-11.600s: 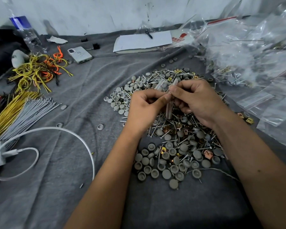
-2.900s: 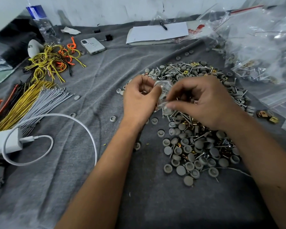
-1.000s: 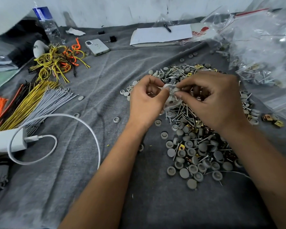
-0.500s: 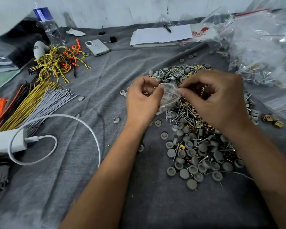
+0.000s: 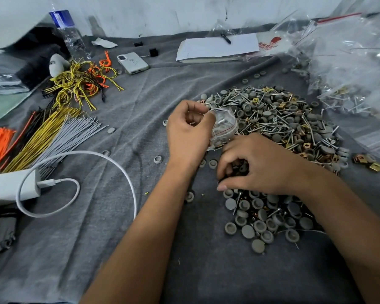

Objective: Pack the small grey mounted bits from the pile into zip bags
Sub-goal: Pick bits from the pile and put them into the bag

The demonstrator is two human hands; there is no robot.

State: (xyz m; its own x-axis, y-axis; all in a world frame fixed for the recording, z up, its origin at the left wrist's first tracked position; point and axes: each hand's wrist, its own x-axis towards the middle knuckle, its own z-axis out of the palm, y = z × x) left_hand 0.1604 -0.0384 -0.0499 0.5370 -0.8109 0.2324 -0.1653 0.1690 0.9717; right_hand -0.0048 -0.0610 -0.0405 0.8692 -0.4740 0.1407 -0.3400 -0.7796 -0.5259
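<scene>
Grey mounted bits [image 5: 279,132] lie heaped right of centre on the grey-clothed surface [image 5: 97,249]. Left hand [image 5: 189,130] pinches a small zip bag [image 5: 224,123] above the pile; right hand [image 5: 257,165], palm down with fingers curled, digs into its near part.

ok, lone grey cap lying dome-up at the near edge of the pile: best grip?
Pinch the grey cap across its round rim with two fingers, coming straight down from above. It lies flat on the grey cloth, slightly apart from the pile, so its near and left sides look open. The domed top would likely slip.
</scene>
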